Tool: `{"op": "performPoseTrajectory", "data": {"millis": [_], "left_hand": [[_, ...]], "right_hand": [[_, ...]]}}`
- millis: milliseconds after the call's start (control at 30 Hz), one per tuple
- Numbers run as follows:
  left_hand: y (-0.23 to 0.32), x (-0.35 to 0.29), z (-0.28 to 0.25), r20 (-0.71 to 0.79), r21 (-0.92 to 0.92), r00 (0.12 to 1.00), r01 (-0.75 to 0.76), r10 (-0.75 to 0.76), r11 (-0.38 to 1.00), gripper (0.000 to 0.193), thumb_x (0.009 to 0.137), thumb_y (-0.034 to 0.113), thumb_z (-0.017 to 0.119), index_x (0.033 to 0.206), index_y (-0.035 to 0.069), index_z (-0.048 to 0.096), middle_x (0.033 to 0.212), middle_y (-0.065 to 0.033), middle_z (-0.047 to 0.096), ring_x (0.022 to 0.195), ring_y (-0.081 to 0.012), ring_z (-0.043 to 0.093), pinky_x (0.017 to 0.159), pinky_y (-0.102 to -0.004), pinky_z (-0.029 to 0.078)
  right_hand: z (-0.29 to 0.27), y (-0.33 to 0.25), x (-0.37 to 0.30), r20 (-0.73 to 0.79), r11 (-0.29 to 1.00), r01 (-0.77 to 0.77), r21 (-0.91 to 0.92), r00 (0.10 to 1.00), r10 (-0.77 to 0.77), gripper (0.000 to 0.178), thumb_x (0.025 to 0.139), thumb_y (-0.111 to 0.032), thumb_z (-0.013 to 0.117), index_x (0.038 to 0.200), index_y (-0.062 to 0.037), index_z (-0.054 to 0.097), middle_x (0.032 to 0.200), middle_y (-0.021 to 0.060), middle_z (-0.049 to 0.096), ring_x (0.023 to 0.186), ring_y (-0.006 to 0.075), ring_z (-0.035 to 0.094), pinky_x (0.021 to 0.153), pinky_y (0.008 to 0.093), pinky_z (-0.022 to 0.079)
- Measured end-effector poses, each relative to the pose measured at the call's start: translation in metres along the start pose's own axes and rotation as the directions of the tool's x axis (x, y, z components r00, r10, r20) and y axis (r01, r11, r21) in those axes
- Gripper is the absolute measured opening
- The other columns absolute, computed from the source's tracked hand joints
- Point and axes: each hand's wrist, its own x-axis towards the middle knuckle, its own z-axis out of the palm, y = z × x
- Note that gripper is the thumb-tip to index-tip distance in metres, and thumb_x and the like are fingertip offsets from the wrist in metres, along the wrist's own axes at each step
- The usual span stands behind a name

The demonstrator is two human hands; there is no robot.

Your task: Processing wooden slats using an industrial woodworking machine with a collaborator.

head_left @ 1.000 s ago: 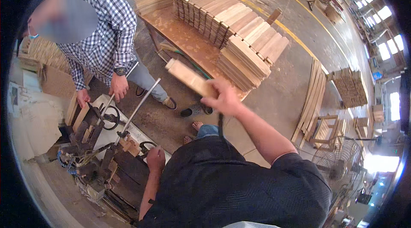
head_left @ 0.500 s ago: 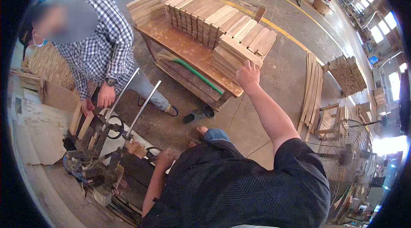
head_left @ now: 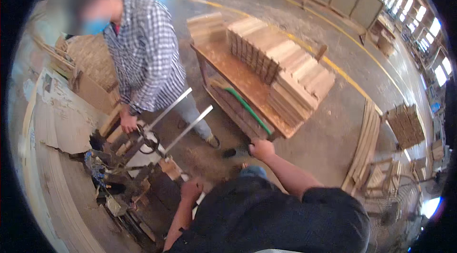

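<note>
My left hand point(head_left: 192, 189) is low over the machine, its fingers curled beside a small wheel point(head_left: 184, 177) and a wooden block point(head_left: 169, 168). What it grips is hidden. My right hand point(head_left: 262, 149) is closed in front of the near end of the wooden table point(head_left: 214, 66), below the stacked wooden slats point(head_left: 281, 60). Anything inside its fingers is hidden. Two metal bars point(head_left: 189, 129) rise at a slant from the machine, near a dark handwheel point(head_left: 149, 142).
Across the machine stands a person in a checked shirt point(head_left: 152, 53), one hand point(head_left: 128, 123) down by wooden pieces. A green hose point(head_left: 247, 109) lies on the table's lower shelf. Long boards point(head_left: 362, 143) and a wood stack point(head_left: 405, 124) are at right.
My right hand has drawn back from the end slats toward my body. My left hand remains at the machine. The other person has straightened, and the whole view has shifted.
</note>
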Motion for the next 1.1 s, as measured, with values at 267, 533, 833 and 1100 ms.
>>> {"op": "performPoseTrajectory", "data": {"millis": [267, 533, 833, 1100], "left_hand": [[0.032, -0.002, -0.034, -0.216, 0.1, 0.976, 0.027, -0.005, 0.995, 0.029, 0.093, 0.029, 0.05, 0.085, 0.007, 0.066, 0.087, -0.0168, 0.068, 0.079, -0.0358, 0.067, 0.07, -0.0475, 0.052], [0.035, -0.008, -0.026, -0.091, 0.308, 0.976, 0.217, -0.198, 0.926, 0.03, 0.09, 0.032, 0.054, 0.077, 0.01, 0.068, 0.081, -0.0161, 0.069, 0.073, -0.0375, 0.067, 0.067, -0.0498, 0.053], [0.037, -0.019, -0.014, -0.153, 0.312, 0.96, 0.271, -0.234, 0.911, 0.018, 0.086, 0.027, 0.06, 0.081, 0.012, 0.069, 0.08, -0.0132, 0.07, 0.073, -0.0335, 0.068, 0.069, -0.0463, 0.054], [0.06, 0.013, -0.022, -0.214, 0.245, 0.974, 0.131, -0.079, 0.961, 0.017, 0.085, 0.019, 0.062, 0.076, 0.006, 0.066, 0.073, -0.0173, 0.066, 0.068, -0.0353, 0.066, 0.065, -0.0461, 0.052]], "right_hand": [[0.091, 0.066, 0.031, 0.71, 0.895, 0.429, -0.124, 0.668, -0.222, 0.028, 0.083, -0.025, 0.057, 0.094, -0.0057, 0.074, 0.099, 0.0213, 0.071, 0.094, 0.039, 0.068, 0.08, 0.0484, 0.055], [0.073, 0.179, 0.038, 0.472, 0.941, 0.263, -0.213, 0.871, -0.137, 0.03, 0.09, -0.025, 0.052, 0.101, -0.0061, 0.073, 0.116, 0.0175, 0.068, 0.112, 0.035, 0.062, 0.089, 0.0502, 0.052], [0.128, 0.31, -0.014, 0.821, 0.762, 0.581, -0.286, 0.559, -0.118, 0.035, 0.092, -0.034, 0.052, 0.117, -0.0194, 0.072, 0.106, 0.0136, 0.071, 0.104, 0.0342, 0.066, 0.09, 0.0471, 0.053], [0.169, 0.426, 0.011, 0.679, 0.877, 0.473, -0.084, 0.672, -0.297, 0.033, 0.087, -0.035, 0.058, 0.101, -0.0093, 0.074, 0.097, 0.0219, 0.071, 0.095, 0.0377, 0.068, 0.08, 0.0481, 0.054]]}}
